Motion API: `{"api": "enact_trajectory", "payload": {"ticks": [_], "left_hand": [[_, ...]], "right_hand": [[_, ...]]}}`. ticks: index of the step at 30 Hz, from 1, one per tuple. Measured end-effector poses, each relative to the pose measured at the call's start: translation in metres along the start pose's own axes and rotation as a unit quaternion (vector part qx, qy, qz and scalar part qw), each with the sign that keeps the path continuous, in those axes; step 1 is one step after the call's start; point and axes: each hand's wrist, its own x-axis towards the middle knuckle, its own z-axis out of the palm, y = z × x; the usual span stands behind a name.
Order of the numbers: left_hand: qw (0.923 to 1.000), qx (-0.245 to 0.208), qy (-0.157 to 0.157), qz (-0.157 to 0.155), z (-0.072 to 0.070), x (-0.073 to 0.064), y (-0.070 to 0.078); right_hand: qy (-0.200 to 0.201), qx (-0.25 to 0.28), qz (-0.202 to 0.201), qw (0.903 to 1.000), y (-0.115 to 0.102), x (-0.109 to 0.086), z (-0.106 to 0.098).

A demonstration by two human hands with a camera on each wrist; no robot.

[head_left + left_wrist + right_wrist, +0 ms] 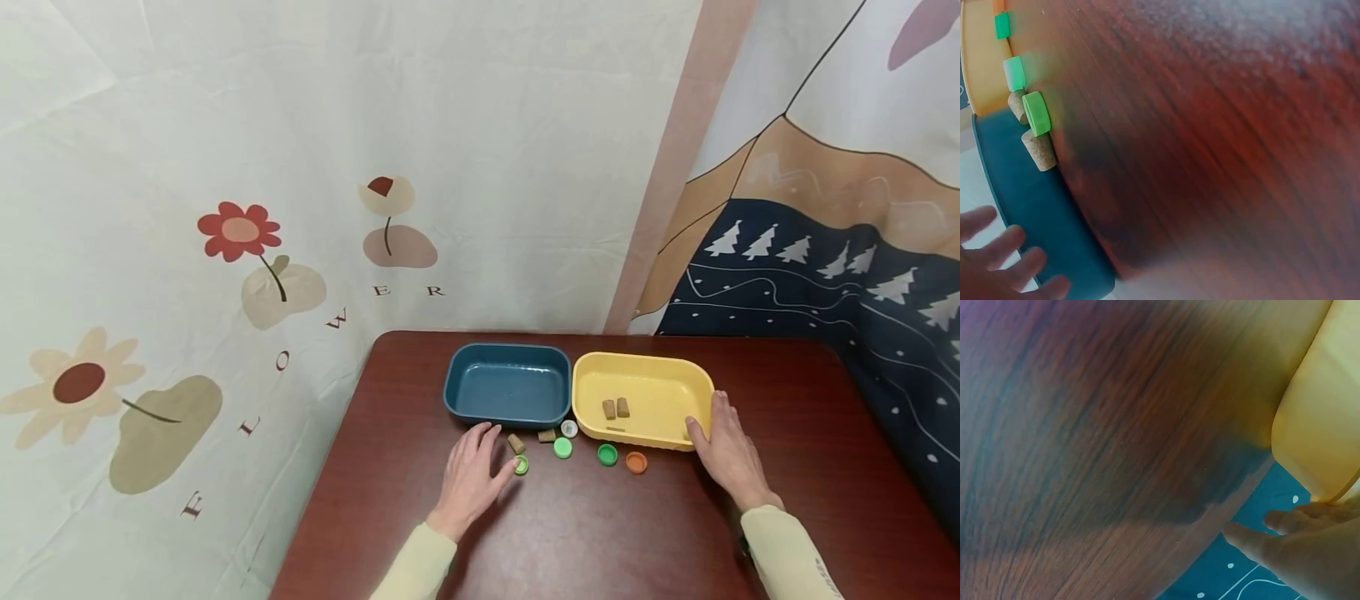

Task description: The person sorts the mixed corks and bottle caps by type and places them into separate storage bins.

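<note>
My left hand (470, 477) hovers at the front edge of the blue tray (507, 419), fingers spread and nothing held. Its thumb tip overlaps a lime green bottle cap (522, 466) in the head view; the left wrist view shows no finger touching that cap (1037, 114). Just behind lies a cork (516, 443), and a second cork (547, 436) is against the blue tray. At the yellow tray's (678, 392) right end, my right hand (731, 454) holds the rim, thumb over the inside and fingers along the outside. Two corks (622, 407) stand inside that tray.
A light green cap (562, 448), a white cap (569, 428), a darker green cap (607, 454) and an orange cap (636, 462) lie before the trays on the brown table (585, 533). Printed cloth (525, 167) hangs behind the table.
</note>
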Motion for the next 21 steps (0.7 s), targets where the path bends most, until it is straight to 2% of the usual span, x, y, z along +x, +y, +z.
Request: {"api": "enact_trajectory", "payload": {"ticks": [4, 8, 11, 16, 21], "left_hand": [[0.9988, 0.004, -0.035, -0.035, 0.003, 0.0, 0.001], [0.9944, -0.004, -0.075, -0.075, 0.004, 0.004, 0.006], [0.9911, -0.012, -0.095, -0.093, 0.005, 0.007, 0.009], [0.9885, -0.01, -0.109, -0.105, 0.009, 0.01, 0.014], [0.9887, 0.0, -0.101, -0.11, 0.012, 0.015, 0.015]], "right_hand": [[0.002, 0.003, 0.002, 1.0, 0.0, 0.0, 0.0], [0.002, 0.004, 0.006, 1.0, 0.0, 0.0, 0.0], [0.002, 0.005, 0.005, 1.0, 0.0, 0.0, 0.0], [0.001, 0.008, 0.004, 1.0, 0.001, 0.0, 0.002], [-0.003, 0.013, 0.004, 0.9999, 0.001, 0.0, 0.001]]}}
